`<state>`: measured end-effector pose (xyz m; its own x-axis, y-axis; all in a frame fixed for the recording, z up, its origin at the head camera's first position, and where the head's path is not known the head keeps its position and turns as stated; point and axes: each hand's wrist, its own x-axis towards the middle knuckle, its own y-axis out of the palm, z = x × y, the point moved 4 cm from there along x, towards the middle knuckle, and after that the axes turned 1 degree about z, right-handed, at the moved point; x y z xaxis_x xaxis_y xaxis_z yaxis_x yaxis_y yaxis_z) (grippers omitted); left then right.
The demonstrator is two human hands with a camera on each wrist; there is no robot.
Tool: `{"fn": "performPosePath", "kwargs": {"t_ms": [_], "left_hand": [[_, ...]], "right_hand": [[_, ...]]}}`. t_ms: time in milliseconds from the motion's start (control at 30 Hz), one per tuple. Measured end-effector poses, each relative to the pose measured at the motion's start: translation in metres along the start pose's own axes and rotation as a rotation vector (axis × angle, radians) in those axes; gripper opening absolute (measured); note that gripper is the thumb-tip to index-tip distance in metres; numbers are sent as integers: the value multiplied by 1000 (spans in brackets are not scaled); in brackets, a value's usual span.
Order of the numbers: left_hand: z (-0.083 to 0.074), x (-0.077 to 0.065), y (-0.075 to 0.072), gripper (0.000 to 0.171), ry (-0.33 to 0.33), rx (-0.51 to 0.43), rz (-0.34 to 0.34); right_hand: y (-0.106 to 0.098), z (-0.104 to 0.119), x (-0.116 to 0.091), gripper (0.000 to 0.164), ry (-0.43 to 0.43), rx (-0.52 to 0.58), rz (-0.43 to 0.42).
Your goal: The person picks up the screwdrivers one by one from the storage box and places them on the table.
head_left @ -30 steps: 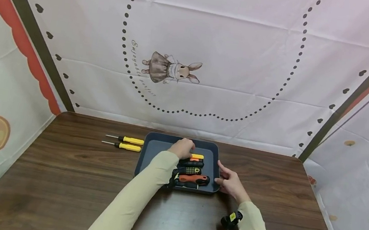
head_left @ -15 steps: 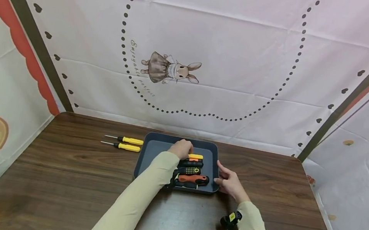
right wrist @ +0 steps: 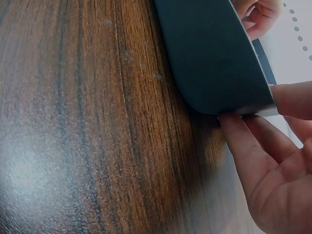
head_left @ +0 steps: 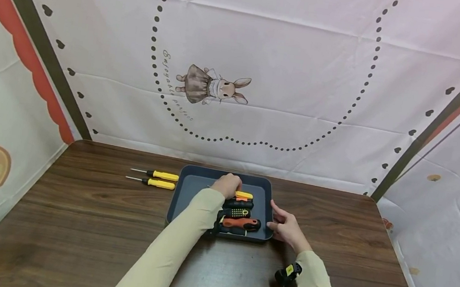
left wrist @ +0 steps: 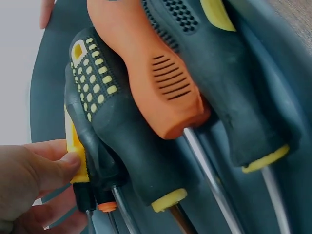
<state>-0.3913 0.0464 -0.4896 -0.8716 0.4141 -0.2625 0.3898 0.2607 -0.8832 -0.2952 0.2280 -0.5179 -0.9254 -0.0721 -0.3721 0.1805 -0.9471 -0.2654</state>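
My left hand (head_left: pixel 228 185) reaches into a dark grey tray (head_left: pixel 196 182) and pinches a yellow-handled screwdriver (head_left: pixel 245 195) at its far side. In the left wrist view, thumb and fingers lie on the yellow handle (left wrist: pixel 77 156) near its black collar. Beside it lie a black-handled screwdriver (left wrist: pixel 100 161), a black one with yellow dots (left wrist: pixel 126 126), an orange-handled one (left wrist: pixel 146 73) and a thick black one with yellow trim (left wrist: pixel 229 92). At the tray's right end, my right hand (head_left: pixel 287 227) grips the wall, thumb at the rim (right wrist: pixel 273 97) and fingers along the lower edge.
Left of the tray, two yellow-handled screwdrivers (head_left: pixel 164 175) lie side by side on the brown wooden table (head_left: pixel 71 219), shafts pointing left. A printed white cloth (head_left: pixel 308 76) hangs behind the table's back edge.
A thin metal tip now shows to the left of the left hand, over the tray floor. Both hands otherwise keep nearly the same places, and the tray stays put.
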Motion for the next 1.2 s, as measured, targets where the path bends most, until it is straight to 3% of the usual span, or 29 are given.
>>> {"fn": "performPosePath", "kwargs": {"t_ms": [333, 467, 600, 700, 1200], "left_hand": [[0, -7, -10, 19, 21, 71, -18], [4, -16, -19, 19, 19, 23, -19], [9, -25, -29, 17, 59, -38, -33], [14, -30, -35, 16, 105, -23, -61], [42, -64, -63, 17, 207, -56, -218]], "right_hand": [[0, 2, -2, 67, 5, -12, -10], [2, 4, -2, 68, -1, -9, 0], [3, 4, -2, 68, -6, -5, -1], [2, 4, -2, 68, -11, -10, 2], [3, 5, -5, 67, -12, 7, 20]]}}
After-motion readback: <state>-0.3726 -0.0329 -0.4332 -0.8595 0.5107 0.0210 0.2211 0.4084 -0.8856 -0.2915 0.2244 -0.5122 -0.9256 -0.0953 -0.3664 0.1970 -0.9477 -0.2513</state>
